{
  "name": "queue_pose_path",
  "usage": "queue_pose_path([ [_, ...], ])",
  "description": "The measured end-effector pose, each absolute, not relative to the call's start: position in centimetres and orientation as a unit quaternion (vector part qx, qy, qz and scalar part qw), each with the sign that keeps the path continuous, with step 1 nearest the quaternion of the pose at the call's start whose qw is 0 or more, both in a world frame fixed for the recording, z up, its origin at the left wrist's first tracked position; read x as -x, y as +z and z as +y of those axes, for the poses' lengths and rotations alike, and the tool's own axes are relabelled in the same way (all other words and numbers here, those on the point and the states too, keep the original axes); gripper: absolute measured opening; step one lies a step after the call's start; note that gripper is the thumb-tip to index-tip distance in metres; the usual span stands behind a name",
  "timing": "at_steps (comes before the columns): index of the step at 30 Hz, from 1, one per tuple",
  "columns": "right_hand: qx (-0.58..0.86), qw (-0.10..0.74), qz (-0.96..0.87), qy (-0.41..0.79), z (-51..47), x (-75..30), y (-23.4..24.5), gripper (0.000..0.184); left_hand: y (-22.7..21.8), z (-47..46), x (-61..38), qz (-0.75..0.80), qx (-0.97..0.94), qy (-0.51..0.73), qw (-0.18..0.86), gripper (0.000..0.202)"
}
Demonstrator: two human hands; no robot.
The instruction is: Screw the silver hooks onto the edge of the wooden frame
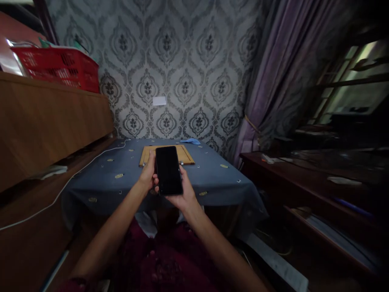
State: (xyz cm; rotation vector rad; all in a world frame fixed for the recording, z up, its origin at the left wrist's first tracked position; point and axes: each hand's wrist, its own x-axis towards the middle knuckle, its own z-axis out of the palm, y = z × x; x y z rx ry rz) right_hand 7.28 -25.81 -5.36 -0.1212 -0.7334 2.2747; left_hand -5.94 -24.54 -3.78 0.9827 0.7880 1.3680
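A smartphone (169, 170) with a dark screen is held upright in front of me, above the near part of the table. My right hand (186, 192) wraps round its right side and lower back, with fingertips showing at the left edge. At the phone's left edge, my left hand (148, 172) grips with the thumb up along the side. Behind the phone lies a wooden board (185, 155) with a raised frame, partly hidden by the phone and hands. Small metal fittings show at its near edge.
A blue patterned cloth (100, 178) covers the table. A light blue cloth (191, 141) lies at its back. On the left, a white cable (68, 182) runs past a wooden cabinet (54, 125) bearing a red basket (60, 67). A dark desk (304, 170) and purple curtain (267, 77) stand right.
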Motion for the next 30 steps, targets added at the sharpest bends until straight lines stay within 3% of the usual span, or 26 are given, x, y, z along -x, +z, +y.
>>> queue_pose_path([
  [5, 0.047, 0.392, -0.31, 0.865, -26.2, -7.7, -5.8, 0.061, -3.9, -26.7, 7.0, 0.336, -0.457, 0.703, 0.429, 0.056],
  [11, 0.052, 0.402, -0.308, 0.861, -26.7, -7.9, -5.7, 0.058, -2.8, -29.4, 6.4, 0.38, -0.571, 0.708, 0.167, 0.051],
  [18, 0.036, 0.429, -0.319, 0.844, -27.2, -8.9, -5.3, 0.054, -3.0, -31.1, 5.7, 0.387, -0.661, 0.643, -0.023, 0.036],
  [24, 0.048, 0.503, -0.24, 0.828, -27.7, -8.7, -5.2, 0.035, -4.9, -32.8, 6.7, 0.26, -0.829, 0.458, -0.188, 0.041],
  [30, 0.065, 0.468, -0.263, 0.841, -29.1, -8.4, -5.9, 0.035, -4.9, -32.1, 7.4, 0.29, -0.804, 0.45, -0.26, 0.044],
])
